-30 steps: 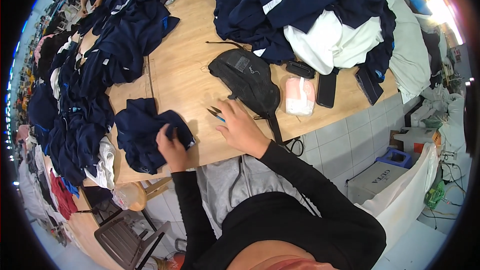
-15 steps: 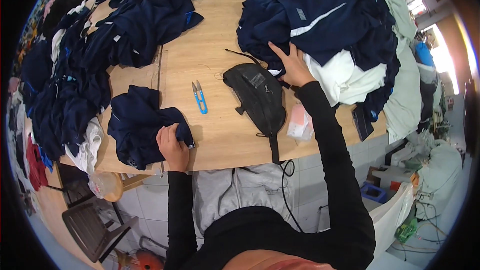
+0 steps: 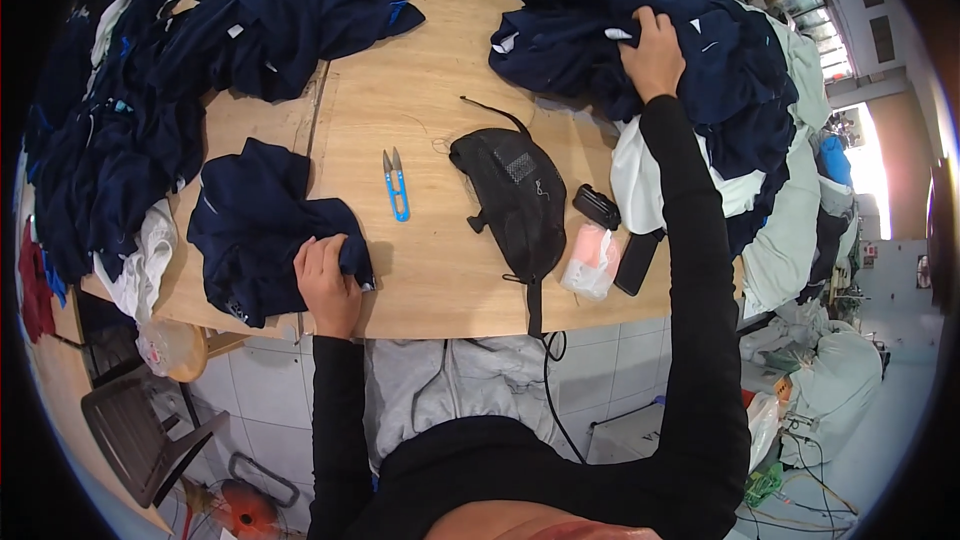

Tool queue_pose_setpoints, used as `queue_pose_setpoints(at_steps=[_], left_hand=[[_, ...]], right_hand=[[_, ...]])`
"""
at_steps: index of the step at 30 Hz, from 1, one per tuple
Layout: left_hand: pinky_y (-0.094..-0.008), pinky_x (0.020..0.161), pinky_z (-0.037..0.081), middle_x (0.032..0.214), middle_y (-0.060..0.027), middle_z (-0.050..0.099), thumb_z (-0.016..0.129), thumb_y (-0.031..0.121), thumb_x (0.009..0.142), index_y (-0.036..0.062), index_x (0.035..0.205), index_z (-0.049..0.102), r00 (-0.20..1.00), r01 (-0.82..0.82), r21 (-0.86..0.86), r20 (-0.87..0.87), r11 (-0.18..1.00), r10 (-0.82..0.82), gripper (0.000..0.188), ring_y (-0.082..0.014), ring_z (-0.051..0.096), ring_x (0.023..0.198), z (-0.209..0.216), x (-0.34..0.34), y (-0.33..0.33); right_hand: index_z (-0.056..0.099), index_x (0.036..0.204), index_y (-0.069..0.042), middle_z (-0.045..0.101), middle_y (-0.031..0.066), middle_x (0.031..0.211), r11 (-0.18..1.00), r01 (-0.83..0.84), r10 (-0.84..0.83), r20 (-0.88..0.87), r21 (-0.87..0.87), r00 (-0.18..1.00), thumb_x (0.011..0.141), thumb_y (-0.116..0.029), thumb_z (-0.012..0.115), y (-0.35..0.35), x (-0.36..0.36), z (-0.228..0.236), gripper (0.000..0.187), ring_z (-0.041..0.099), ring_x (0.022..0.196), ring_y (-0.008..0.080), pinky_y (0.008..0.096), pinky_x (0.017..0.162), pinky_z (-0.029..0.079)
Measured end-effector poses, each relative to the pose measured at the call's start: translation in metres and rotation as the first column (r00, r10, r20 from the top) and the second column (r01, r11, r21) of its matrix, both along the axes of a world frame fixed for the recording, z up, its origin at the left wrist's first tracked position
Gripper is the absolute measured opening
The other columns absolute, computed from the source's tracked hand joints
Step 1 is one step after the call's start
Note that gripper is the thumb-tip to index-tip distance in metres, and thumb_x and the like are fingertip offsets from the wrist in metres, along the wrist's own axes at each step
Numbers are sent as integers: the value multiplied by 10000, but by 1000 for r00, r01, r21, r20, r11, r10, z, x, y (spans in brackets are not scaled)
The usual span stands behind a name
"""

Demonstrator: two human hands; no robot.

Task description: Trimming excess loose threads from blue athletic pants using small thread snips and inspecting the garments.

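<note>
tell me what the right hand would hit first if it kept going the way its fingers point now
The right hand already lies on the heap of navy garments, fingers pointing away from the person. Going straight on, it would likely just push deeper into that same heap; depth is hard to judge.

Wooden table point(image 3: 430, 110), light plywood top, seam running front to back left of centre. Near front edge, left: folded navy garment point(image 3: 250, 230). Centre: blue thread snips point(image 3: 396, 185), black waist bag point(image 3: 512, 202), strap hanging over front edge. Right of bag: small black case point(image 3: 597, 207), pink packet point(image 3: 592, 258), dark phone point(image 3: 636, 261). Far left: navy garment heap point(image 3: 200, 50). Far right corner: navy and white garment pile point(image 3: 690, 70).
</note>
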State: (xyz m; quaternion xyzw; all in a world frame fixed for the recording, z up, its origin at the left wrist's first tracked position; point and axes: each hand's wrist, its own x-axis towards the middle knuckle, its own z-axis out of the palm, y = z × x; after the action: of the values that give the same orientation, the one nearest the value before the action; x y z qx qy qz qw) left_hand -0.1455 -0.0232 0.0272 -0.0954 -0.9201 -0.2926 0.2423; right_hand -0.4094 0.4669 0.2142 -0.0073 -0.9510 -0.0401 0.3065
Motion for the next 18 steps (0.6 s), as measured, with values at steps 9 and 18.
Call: queue_pose_setpoints(at_steps=[9, 18], left_hand=[[-504, 1163, 458, 1097, -144, 722, 622, -93, 722, 26, 1178, 682, 998, -9, 32, 63, 999, 7, 475, -362, 688, 1107, 4, 1, -1], [-502, 1161, 462, 1106, -130, 723, 620, -86, 687, 33, 1170, 686, 998, 6, 60, 61, 998, -9, 502, -346, 691, 1107, 3, -8, 10]], right_hand=[[665, 1198, -214, 624, 62, 1096, 970, -124, 146, -93, 208, 985, 860, -135, 826, -1, -56, -9, 382, 664, 1092, 311, 492, 797, 594], [679, 1299, -138, 620, 130, 1344, 845, -336, 258, 233, 416, 938, 927, -94, 667, 44, -2, -136, 375, 620, 1279, 376, 493, 1063, 501]])
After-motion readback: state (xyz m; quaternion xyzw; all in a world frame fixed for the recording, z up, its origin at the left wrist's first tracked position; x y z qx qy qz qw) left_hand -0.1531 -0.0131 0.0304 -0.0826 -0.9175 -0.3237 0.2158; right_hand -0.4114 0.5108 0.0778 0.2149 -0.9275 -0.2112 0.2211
